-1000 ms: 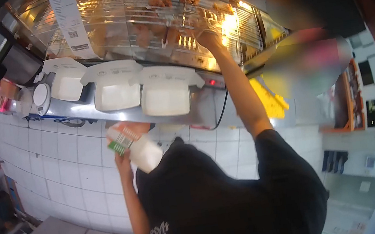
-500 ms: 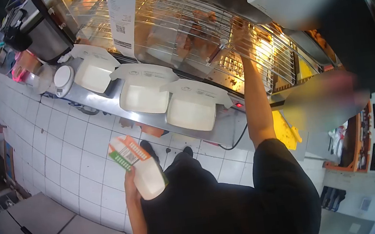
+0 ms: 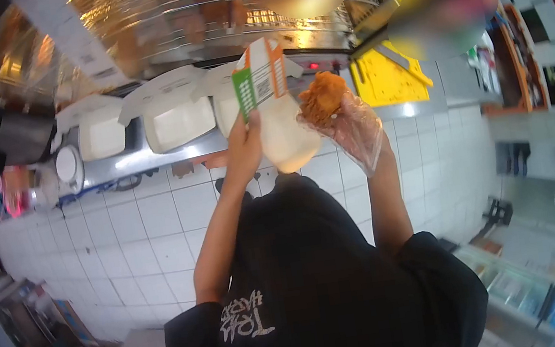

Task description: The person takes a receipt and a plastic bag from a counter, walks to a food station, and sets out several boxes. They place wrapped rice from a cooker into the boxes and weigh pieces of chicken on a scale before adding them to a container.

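A piece of fried chicken [image 3: 326, 98] is gripped in my right hand [image 3: 356, 127], which wears a clear plastic glove. My left hand [image 3: 244, 146] is closed on the side of an opened paper food box [image 3: 289, 133] with a green, white and orange lid flap. The chicken is just right of the box, at about the same height. Behind them on the metal counter, several white paper boxes stand open in a row, among them a middle box [image 3: 180, 125] and a left box [image 3: 102, 138]. The one nearest my left hand is partly hidden.
Beyond the boxes is a lit display warmer with wire racks [image 3: 163, 19]. A yellow cutting board [image 3: 388, 80] with a knife [image 3: 404, 65] lies on the right. A round white scale [image 3: 68, 164] stands at the counter's left end. A paper receipt [image 3: 71, 39] hangs in front of the warmer.
My right hand has come out of the warmer and now holds fried chicken. My left hand has raised the paper box toward the counter, beside the chicken. The view has turned right.
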The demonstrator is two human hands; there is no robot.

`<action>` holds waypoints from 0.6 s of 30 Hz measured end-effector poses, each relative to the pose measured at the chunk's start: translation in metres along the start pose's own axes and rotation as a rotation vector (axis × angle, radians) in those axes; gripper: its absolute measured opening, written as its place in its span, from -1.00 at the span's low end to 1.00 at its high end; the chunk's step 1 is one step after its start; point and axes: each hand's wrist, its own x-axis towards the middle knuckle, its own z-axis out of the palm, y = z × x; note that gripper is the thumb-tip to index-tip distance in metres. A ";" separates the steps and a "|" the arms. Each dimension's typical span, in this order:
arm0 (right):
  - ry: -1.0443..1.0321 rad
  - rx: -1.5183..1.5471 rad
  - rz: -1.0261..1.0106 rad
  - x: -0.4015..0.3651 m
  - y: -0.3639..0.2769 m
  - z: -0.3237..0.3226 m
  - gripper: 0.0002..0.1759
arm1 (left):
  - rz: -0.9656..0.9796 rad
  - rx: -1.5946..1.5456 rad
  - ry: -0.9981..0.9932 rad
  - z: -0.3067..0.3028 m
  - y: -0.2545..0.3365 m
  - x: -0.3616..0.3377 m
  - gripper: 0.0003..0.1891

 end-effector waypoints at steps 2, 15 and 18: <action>0.037 -0.039 0.048 -0.023 -0.003 -0.001 -0.44 | 0.147 0.004 -0.053 0.030 -0.002 0.011 -0.55; 0.621 -1.504 -0.400 -0.115 -0.040 -0.198 -0.48 | 0.015 -0.151 -0.326 0.221 -0.089 0.049 -0.53; 0.521 -0.576 0.177 -0.110 -0.052 -0.262 -0.47 | 0.075 -0.207 -0.368 0.304 -0.093 0.066 -0.54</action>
